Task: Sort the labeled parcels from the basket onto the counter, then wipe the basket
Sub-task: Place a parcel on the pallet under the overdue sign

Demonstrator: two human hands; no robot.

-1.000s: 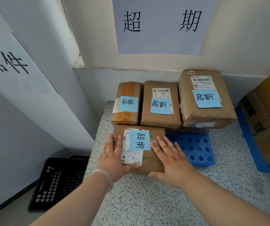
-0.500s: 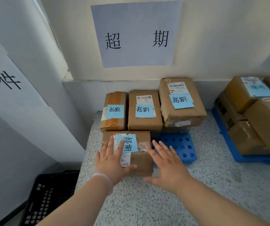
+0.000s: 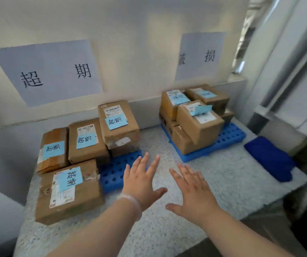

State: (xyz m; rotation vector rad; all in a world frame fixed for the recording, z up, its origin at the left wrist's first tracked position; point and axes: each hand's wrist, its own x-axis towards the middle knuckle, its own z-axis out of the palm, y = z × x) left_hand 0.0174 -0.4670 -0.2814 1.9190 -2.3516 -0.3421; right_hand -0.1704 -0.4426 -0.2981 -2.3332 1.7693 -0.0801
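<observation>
A brown parcel with a blue note (image 3: 69, 191) lies at the front left of the speckled counter (image 3: 214, 182). Behind it, three more labeled parcels (image 3: 87, 143) stand in a row, partly on a blue perforated pallet (image 3: 115, 173). A second stack of labeled parcels (image 3: 195, 119) sits on another blue pallet (image 3: 228, 136) at the back right. My left hand (image 3: 141, 184) and my right hand (image 3: 193, 191) hover over the counter with fingers spread, right of the front parcel, holding nothing. The basket is out of view.
A folded dark blue cloth (image 3: 269, 158) lies at the counter's right edge. Two paper signs (image 3: 50, 73) with written characters hang on the back wall. A white frame rises at the right.
Both hands let go of the front left parcel and moved right over the bare counter. The view swung right, bringing in the second stack and the cloth; the basket left the frame.
</observation>
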